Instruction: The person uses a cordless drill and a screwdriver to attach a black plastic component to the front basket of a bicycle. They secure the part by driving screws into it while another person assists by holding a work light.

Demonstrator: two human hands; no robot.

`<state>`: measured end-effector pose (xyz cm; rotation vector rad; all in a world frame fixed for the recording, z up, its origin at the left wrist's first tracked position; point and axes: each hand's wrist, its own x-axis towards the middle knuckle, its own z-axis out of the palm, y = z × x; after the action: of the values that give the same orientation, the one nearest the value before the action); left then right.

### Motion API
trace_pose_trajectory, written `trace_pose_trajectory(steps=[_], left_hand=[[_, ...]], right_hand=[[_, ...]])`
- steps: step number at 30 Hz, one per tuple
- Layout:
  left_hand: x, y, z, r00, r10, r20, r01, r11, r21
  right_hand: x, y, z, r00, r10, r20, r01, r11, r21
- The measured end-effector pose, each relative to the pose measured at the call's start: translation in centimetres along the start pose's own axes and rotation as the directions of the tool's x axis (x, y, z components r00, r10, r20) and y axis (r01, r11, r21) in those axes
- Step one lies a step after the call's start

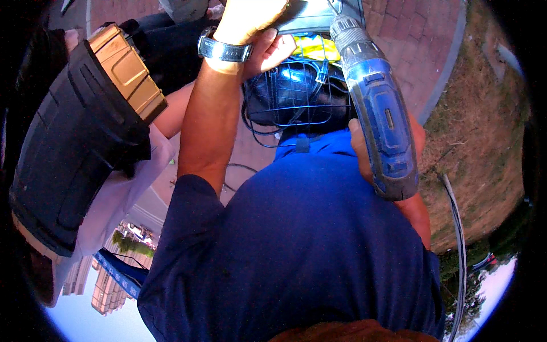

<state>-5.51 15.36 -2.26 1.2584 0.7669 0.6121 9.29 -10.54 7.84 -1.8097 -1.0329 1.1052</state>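
My right hand [364,148] is wrapped round the handle of a blue and black cordless drill [383,114]. Its black chuck [348,31] points away from me, and a thin bit reaches the grey panel [319,21] at the top edge. My left hand [250,20], with a black-strapped watch [228,50] at the wrist, is beside that panel; its fingers are overexposed and mostly cut off by the frame. Just under it is another person's hand [272,54], fingers curled, close to the panel.
Below the panel, a wire basket [305,107] holds a black bag [265,94] and yellow fabric [313,48]. A large black and tan hard-looking thing [80,131] fills the left side, by the other person. Red paving [399,34], dry grass [473,131] and a cable [456,228] lie around.
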Motion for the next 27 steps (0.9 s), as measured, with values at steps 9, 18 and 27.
trace_pose_trajectory(steps=[9, 18, 27], left_hand=[[-0.1, -0.2, 0.2, 1.0, 0.014, 0.004, -0.014, 0.997, -0.072], [0.0, 0.1, 0.2, 0.999, 0.011, 0.03, -0.008, 0.995, -0.098], [-0.1, 0.6, 0.8, 1.0, 0.0, -0.024, -0.001, 0.999, -0.039]], right_hand=[[-0.1, 0.4, -0.2, 0.996, -0.094, 0.007, 0.094, 0.994, -0.05], [-0.4, 0.6, -0.4, 0.996, -0.091, 0.01, 0.092, 0.994, -0.065], [-0.4, 0.5, -0.2, 0.997, -0.081, -0.008, 0.081, 0.996, -0.04]])
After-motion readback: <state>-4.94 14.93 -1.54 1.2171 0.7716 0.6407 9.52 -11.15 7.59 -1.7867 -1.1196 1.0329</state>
